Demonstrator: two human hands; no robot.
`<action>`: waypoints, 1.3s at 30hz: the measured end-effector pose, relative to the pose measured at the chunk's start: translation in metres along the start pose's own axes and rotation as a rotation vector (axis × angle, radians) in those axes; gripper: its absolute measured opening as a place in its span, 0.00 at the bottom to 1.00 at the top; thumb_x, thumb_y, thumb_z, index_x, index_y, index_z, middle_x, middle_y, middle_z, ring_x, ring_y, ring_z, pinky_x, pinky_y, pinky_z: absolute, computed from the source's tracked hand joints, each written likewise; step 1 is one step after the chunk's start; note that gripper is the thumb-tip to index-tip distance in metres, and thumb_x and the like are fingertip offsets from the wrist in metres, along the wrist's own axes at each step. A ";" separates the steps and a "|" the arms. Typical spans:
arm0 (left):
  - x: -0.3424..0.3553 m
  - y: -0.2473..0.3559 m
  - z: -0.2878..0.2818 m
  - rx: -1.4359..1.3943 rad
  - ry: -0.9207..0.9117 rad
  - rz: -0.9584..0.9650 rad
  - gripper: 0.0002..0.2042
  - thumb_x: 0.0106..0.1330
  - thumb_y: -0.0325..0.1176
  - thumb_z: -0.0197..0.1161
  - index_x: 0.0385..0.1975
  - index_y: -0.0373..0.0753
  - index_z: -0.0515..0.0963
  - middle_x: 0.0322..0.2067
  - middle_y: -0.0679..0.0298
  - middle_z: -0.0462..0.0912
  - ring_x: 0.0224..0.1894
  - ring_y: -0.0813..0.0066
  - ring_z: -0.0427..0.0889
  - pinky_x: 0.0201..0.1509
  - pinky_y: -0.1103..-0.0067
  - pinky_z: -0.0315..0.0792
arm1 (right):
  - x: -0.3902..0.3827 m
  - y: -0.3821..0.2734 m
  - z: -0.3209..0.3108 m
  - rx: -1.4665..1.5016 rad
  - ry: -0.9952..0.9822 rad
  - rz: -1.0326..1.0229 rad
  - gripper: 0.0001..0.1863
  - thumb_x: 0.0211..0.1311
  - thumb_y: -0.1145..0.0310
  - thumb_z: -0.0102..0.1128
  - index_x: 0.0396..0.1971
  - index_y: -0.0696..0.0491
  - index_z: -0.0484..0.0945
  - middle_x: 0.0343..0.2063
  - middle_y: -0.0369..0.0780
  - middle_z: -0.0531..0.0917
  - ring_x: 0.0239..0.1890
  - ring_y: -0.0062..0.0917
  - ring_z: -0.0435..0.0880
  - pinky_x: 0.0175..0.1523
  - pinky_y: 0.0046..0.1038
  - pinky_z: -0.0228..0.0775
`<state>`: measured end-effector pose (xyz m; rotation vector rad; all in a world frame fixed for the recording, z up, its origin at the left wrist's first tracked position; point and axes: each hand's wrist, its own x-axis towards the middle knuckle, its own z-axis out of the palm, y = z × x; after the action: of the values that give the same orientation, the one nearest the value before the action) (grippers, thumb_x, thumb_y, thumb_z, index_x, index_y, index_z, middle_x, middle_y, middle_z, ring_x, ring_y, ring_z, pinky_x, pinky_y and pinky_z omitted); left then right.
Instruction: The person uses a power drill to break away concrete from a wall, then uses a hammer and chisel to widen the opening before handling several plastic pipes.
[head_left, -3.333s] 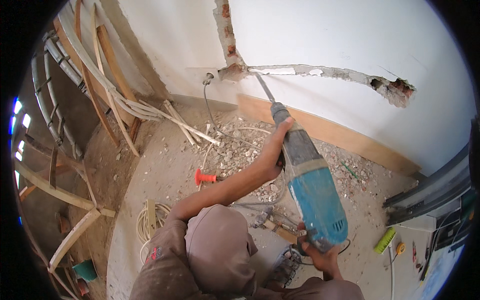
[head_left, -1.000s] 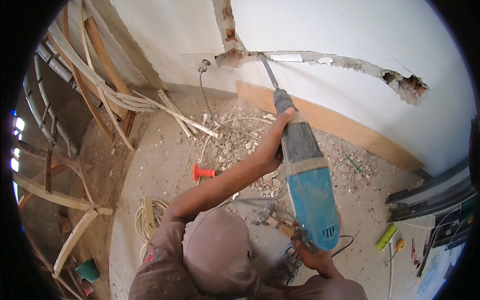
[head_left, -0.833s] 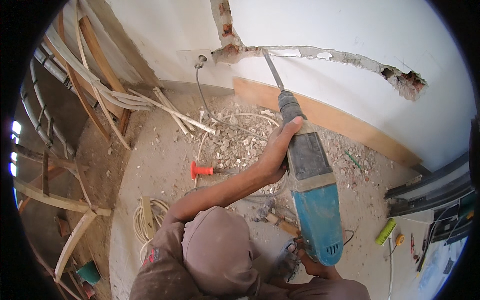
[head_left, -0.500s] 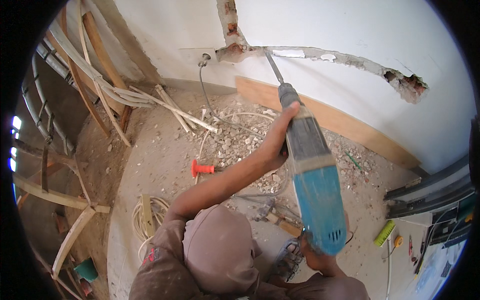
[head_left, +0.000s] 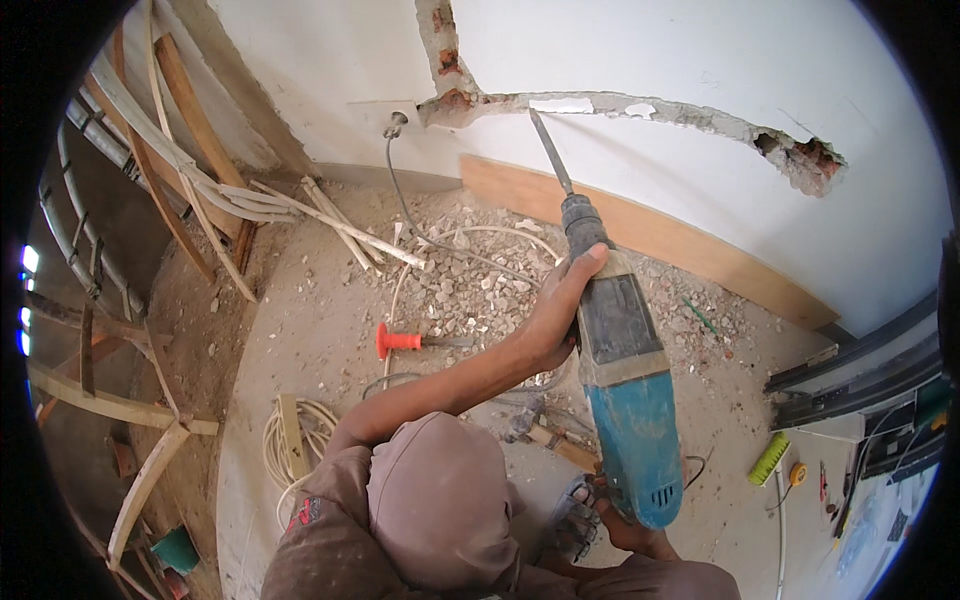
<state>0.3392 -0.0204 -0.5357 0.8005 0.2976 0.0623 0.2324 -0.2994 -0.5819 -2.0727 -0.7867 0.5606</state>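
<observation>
Two hands gripping blue hammer drill point(head_left: 625, 400), left hand point(head_left: 560, 320) forward, right hand point(head_left: 625, 525) rear.

My blue-and-grey rotary hammer drill point(head_left: 620, 395): blue rear body, grey/black front, dark steel chisel bit. White plastered wall point(head_left: 700, 60) w/ red brick showing in the chased groove. Light-brown wooden skirting board point(head_left: 640, 225). Red-handled chisel point(head_left: 408, 341) on the dusty grey-beige floor point(head_left: 300, 330). My trousers brown. Green-yellow brush point(head_left: 769, 459) lower right, teal bucket point(head_left: 176, 548) lower left.
</observation>
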 end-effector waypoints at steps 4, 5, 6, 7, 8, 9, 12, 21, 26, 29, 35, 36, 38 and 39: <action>0.014 0.006 -0.010 -0.004 0.007 -0.057 0.23 0.62 0.56 0.57 0.40 0.42 0.69 0.30 0.67 0.76 0.29 0.80 0.79 0.28 0.83 0.73 | 0.012 0.003 0.009 0.049 0.095 -0.002 0.12 0.55 0.76 0.61 0.40 0.55 0.77 0.35 0.38 0.81 0.39 0.26 0.80 0.43 0.30 0.72; 0.013 0.011 -0.008 -0.029 0.016 -0.047 0.22 0.61 0.56 0.57 0.39 0.42 0.69 0.29 0.67 0.76 0.28 0.80 0.79 0.26 0.84 0.72 | 0.022 -0.006 0.006 0.053 0.056 0.000 0.11 0.54 0.77 0.61 0.38 0.55 0.77 0.34 0.37 0.81 0.37 0.26 0.80 0.42 0.29 0.72; 0.013 0.015 -0.007 -0.056 0.025 -0.037 0.22 0.61 0.56 0.57 0.38 0.43 0.69 0.28 0.68 0.76 0.27 0.80 0.79 0.24 0.84 0.70 | 0.026 -0.008 0.007 0.068 0.057 -0.011 0.10 0.53 0.77 0.62 0.37 0.54 0.78 0.33 0.37 0.81 0.36 0.26 0.80 0.41 0.29 0.71; 0.015 0.017 -0.011 -0.037 0.012 -0.035 0.24 0.61 0.57 0.57 0.41 0.41 0.69 0.31 0.65 0.77 0.31 0.77 0.79 0.32 0.80 0.72 | 0.030 -0.010 0.008 0.082 0.057 -0.025 0.10 0.53 0.78 0.62 0.36 0.54 0.78 0.33 0.37 0.81 0.36 0.25 0.80 0.40 0.29 0.71; 0.018 0.020 -0.015 -0.020 -0.007 -0.034 0.26 0.61 0.58 0.56 0.43 0.40 0.70 0.34 0.63 0.77 0.35 0.73 0.79 0.40 0.76 0.74 | 0.032 -0.007 0.011 0.104 0.102 -0.051 0.10 0.53 0.79 0.61 0.36 0.54 0.78 0.33 0.37 0.81 0.35 0.25 0.79 0.39 0.28 0.71; 0.021 0.021 -0.018 -0.003 -0.027 -0.033 0.28 0.61 0.59 0.56 0.45 0.39 0.70 0.37 0.60 0.78 0.39 0.70 0.80 0.48 0.72 0.75 | 0.033 -0.004 0.013 0.122 0.133 -0.059 0.10 0.52 0.80 0.61 0.36 0.54 0.78 0.33 0.37 0.81 0.35 0.24 0.79 0.39 0.27 0.71; 0.026 0.018 -0.020 0.051 0.011 -0.049 0.27 0.61 0.59 0.55 0.45 0.39 0.70 0.37 0.60 0.78 0.39 0.70 0.80 0.48 0.72 0.75 | 0.036 0.009 0.013 0.193 0.186 -0.048 0.11 0.52 0.80 0.61 0.37 0.54 0.77 0.33 0.37 0.81 0.35 0.24 0.79 0.40 0.27 0.71; -0.005 0.001 0.019 -0.004 0.043 0.001 0.24 0.61 0.54 0.59 0.44 0.39 0.68 0.32 0.65 0.75 0.32 0.78 0.78 0.33 0.80 0.75 | 0.003 0.024 -0.006 0.060 0.015 -0.110 0.33 0.45 0.72 0.65 0.53 0.58 0.63 0.34 0.41 0.80 0.43 0.34 0.76 0.58 0.40 0.59; -0.001 0.008 0.022 0.010 0.006 -0.019 0.24 0.62 0.55 0.58 0.44 0.40 0.67 0.34 0.65 0.75 0.34 0.77 0.78 0.36 0.79 0.75 | -0.004 0.017 0.000 0.279 0.118 0.110 0.20 0.52 0.76 0.60 0.47 0.56 0.71 0.38 0.40 0.80 0.44 0.29 0.77 0.51 0.33 0.64; 0.007 0.010 0.011 0.003 -0.013 -0.069 0.26 0.61 0.58 0.56 0.44 0.41 0.69 0.35 0.64 0.76 0.35 0.74 0.79 0.39 0.77 0.75 | 0.007 0.007 -0.003 0.074 0.239 -0.100 0.14 0.54 0.80 0.57 0.42 0.55 0.74 0.36 0.38 0.79 0.39 0.25 0.78 0.43 0.27 0.70; 0.020 0.024 0.014 0.044 0.011 -0.024 0.28 0.58 0.63 0.55 0.43 0.42 0.71 0.35 0.62 0.77 0.36 0.71 0.80 0.43 0.74 0.75 | 0.022 0.018 -0.010 0.159 0.173 -0.060 0.19 0.49 0.80 0.60 0.43 0.58 0.71 0.37 0.40 0.76 0.39 0.27 0.75 0.43 0.28 0.67; 0.021 0.025 0.015 0.061 0.012 -0.031 0.28 0.58 0.63 0.55 0.43 0.42 0.71 0.34 0.63 0.77 0.36 0.71 0.79 0.42 0.75 0.75 | 0.023 0.021 -0.014 0.167 0.170 -0.061 0.20 0.48 0.80 0.61 0.44 0.58 0.70 0.37 0.40 0.76 0.39 0.27 0.75 0.43 0.28 0.66; 0.024 0.028 0.018 0.077 0.012 -0.034 0.28 0.58 0.63 0.56 0.42 0.42 0.72 0.32 0.64 0.77 0.34 0.72 0.79 0.39 0.77 0.74 | 0.030 0.023 -0.024 0.181 0.170 -0.070 0.21 0.46 0.80 0.62 0.44 0.59 0.69 0.37 0.40 0.75 0.39 0.28 0.74 0.43 0.29 0.65; 0.027 0.030 0.021 0.071 0.004 -0.030 0.28 0.57 0.63 0.56 0.42 0.43 0.72 0.32 0.65 0.77 0.33 0.73 0.78 0.38 0.78 0.74 | 0.034 0.020 -0.032 0.204 0.187 -0.075 0.22 0.45 0.80 0.62 0.44 0.59 0.68 0.37 0.41 0.74 0.39 0.28 0.73 0.43 0.29 0.65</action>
<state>0.3728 -0.0093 -0.5071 0.8662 0.3168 0.0256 0.2828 -0.3023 -0.5845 -1.8690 -0.6664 0.3821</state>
